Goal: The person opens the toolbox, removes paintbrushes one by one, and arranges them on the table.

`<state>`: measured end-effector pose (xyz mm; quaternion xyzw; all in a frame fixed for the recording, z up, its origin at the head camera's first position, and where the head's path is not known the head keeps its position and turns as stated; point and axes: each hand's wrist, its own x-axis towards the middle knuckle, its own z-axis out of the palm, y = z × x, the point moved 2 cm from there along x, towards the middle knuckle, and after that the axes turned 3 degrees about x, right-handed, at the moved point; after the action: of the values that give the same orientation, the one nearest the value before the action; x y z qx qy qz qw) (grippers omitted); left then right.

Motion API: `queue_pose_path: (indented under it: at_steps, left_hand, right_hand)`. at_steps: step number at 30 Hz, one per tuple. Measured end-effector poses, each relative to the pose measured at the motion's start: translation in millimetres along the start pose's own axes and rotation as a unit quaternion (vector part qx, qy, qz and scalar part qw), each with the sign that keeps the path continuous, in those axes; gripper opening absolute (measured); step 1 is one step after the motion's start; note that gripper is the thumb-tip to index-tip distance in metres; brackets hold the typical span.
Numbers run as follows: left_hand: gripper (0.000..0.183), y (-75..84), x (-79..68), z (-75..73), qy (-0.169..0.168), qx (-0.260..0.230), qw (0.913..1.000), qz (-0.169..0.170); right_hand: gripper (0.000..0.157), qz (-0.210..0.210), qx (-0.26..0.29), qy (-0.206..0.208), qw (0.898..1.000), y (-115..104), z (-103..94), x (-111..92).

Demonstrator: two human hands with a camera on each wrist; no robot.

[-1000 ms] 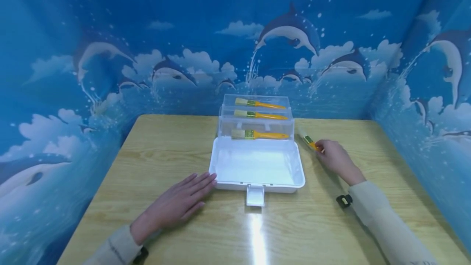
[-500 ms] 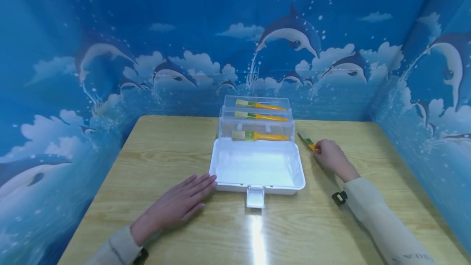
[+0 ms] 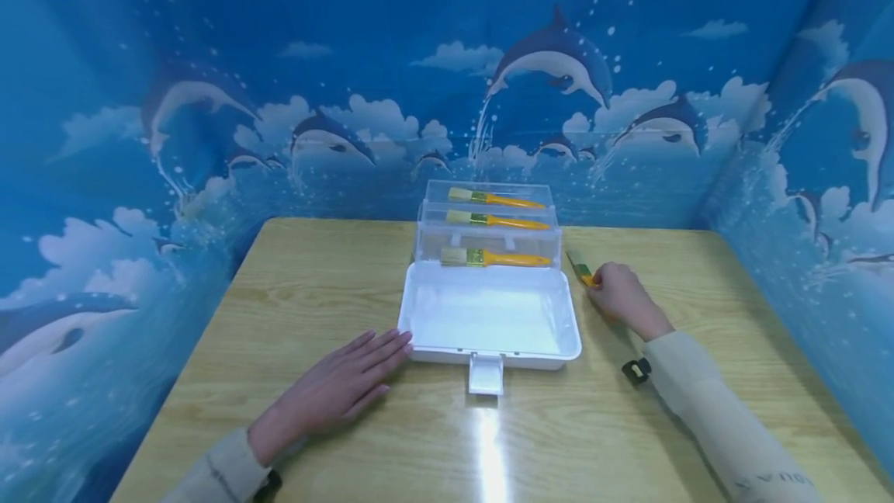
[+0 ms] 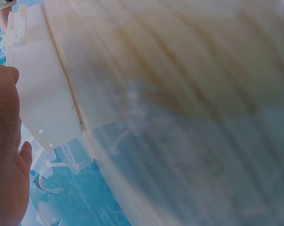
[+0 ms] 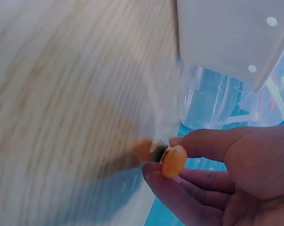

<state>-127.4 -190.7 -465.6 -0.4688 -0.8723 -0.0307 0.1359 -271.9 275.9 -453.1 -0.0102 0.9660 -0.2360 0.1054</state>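
Observation:
Right of the white box (image 3: 489,309), my right hand (image 3: 620,295) pinches a paintbrush (image 3: 581,267) by its yellow handle, bristles toward the back of the table. In the right wrist view the handle's end (image 5: 174,161) shows between thumb and fingertips, close over the wood. My left hand (image 3: 342,383) lies with straight fingers, fingertips at the box's front left corner. The box stands with its lid up. Three more yellow-handled brushes lie in its clear stepped trays: a top one (image 3: 497,198), a middle one (image 3: 497,220) and a lower one (image 3: 496,258).
The box's white latch (image 3: 485,375) hangs down at the front. Beneath everything is a wooden table (image 3: 314,270), with a dolphin-print curtain (image 3: 391,60) at the back and sides. The white lower compartment of the box holds nothing.
My right hand has moved a little to the left, toward the box, with the paintbrush in its fingers. My left hand has stayed at the box corner.

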Motion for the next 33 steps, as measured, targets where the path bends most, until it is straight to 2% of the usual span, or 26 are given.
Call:
queue_pose_path:
  at_steps: [4, 10, 18, 23, 33]
  left_hand:
    - [0.069, 0.0, 0.1, 0.0, -0.001, 0.0, 1.0, 0.0]
    - [0.069, -0.8, -0.4, 1.0, -0.006, 0.002, 1.0, -0.001]
    - [0.068, 0.1, 0.0, 0.7, -0.011, -0.004, 0.9999, -0.007]
    - [0.068, 0.3, 0.7, 0.2, -0.002, -0.001, 1.0, -0.004]
    - [0.068, 1.0, 1.0, -0.6, 0.003, -0.001, 1.0, 0.001]
  right_hand:
    - [0.03, 0.028, 0.008, -0.011, 1.0, -4, 1.0, 0]
    - [0.027, 0.046, 0.012, -0.011, 0.999, -5, 3.1, 0]
    - [0.021, 0.044, 0.01, -0.009, 0.999, -5, 6.4, -1]
    - [0.017, 0.049, 0.019, -0.015, 0.999, -5, 8.2, -1]
    - [0.016, 0.043, 0.016, -0.011, 0.999, -3, 11.2, -1]
